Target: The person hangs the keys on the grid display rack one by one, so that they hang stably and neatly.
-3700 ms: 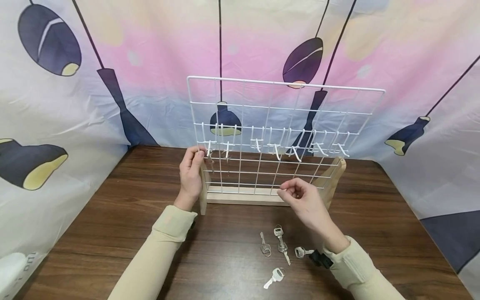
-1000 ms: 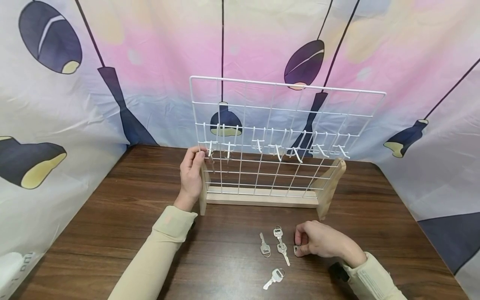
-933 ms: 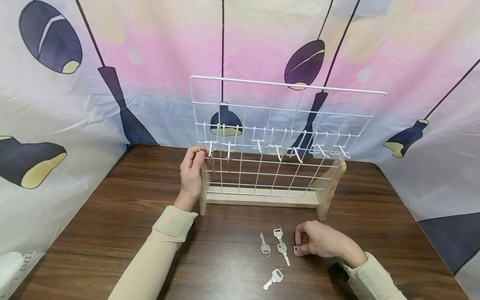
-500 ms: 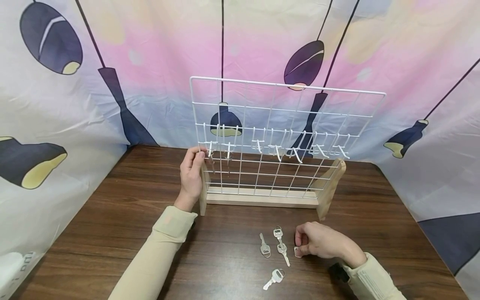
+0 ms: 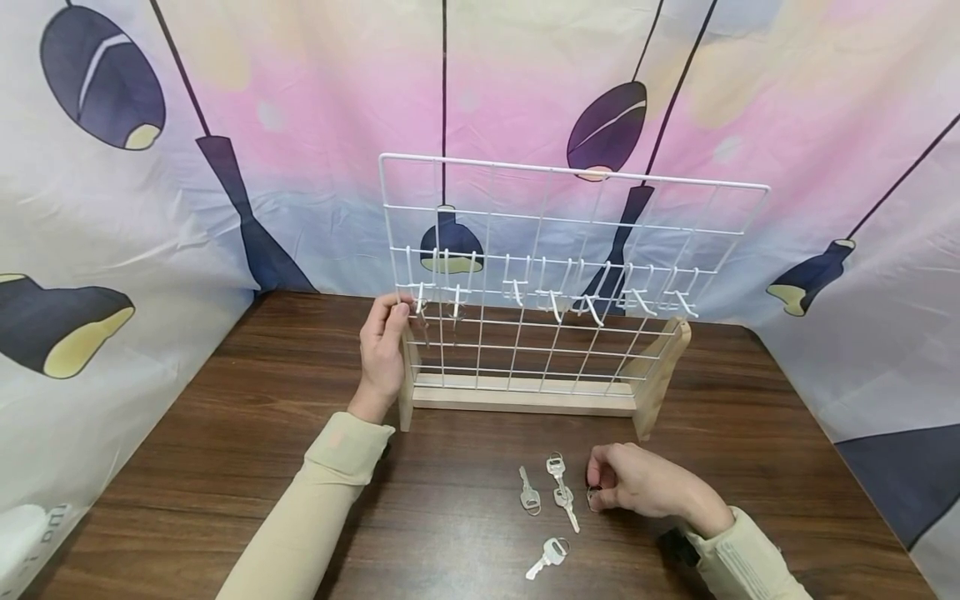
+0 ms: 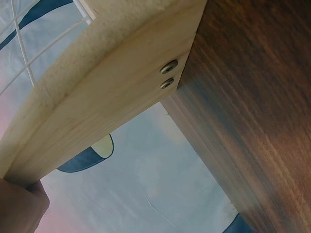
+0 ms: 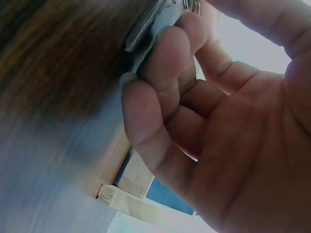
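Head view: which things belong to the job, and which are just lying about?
Job, likely: loose keys; white hooks; wire rack; wooden stand.

Lying about, likely: lettered white object, cut off lower left; patterned cloth, just backdrop.

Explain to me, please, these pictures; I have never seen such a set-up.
There is no machine here, only a person's two bare hands. The wide picture comes from a camera on the head; the two closer ones come from cameras on the wrists. On the brown table stands a white wire rack with hooks and wooden supports; four loose keys lie in front of it. The left hand grips the rack's left side, while the right hand pinches another key close to the table.
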The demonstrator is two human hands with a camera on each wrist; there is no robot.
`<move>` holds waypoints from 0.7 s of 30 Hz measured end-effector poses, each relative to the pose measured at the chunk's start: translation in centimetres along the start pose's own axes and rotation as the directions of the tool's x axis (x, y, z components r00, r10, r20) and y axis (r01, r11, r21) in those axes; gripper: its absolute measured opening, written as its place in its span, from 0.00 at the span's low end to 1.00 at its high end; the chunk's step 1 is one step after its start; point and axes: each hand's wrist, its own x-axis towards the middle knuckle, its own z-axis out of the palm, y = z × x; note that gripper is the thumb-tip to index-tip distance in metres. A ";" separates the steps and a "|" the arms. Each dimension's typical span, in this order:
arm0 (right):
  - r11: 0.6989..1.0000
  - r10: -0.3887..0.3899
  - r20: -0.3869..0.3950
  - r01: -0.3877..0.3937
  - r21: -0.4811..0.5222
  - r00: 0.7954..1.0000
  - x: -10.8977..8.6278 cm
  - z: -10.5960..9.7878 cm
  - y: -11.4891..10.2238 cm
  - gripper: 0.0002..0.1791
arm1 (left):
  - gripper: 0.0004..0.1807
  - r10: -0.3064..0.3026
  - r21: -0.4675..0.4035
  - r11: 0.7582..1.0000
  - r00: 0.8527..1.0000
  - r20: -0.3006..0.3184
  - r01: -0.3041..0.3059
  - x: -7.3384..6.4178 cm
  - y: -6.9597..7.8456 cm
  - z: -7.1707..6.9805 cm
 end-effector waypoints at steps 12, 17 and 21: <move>0.999 0.030 -0.030 -0.030 -0.014 0.999 -0.1 0.1 -0.2 0.13 | 0.10 -0.001 0.001 1.000 1.000 -0.011 0.001 0.0 -0.1 0.0; 0.999 0.021 -0.046 -0.024 -0.045 0.999 -0.3 -0.1 -0.3 0.10 | 0.09 0.003 -0.006 1.000 1.000 -0.010 -0.004 0.0 -0.1 0.0; 0.999 0.013 -0.037 -0.014 -0.035 0.999 -0.5 -0.2 -0.5 0.09 | 0.13 -0.001 0.008 1.000 1.000 -0.009 0.001 0.0 0.0 0.0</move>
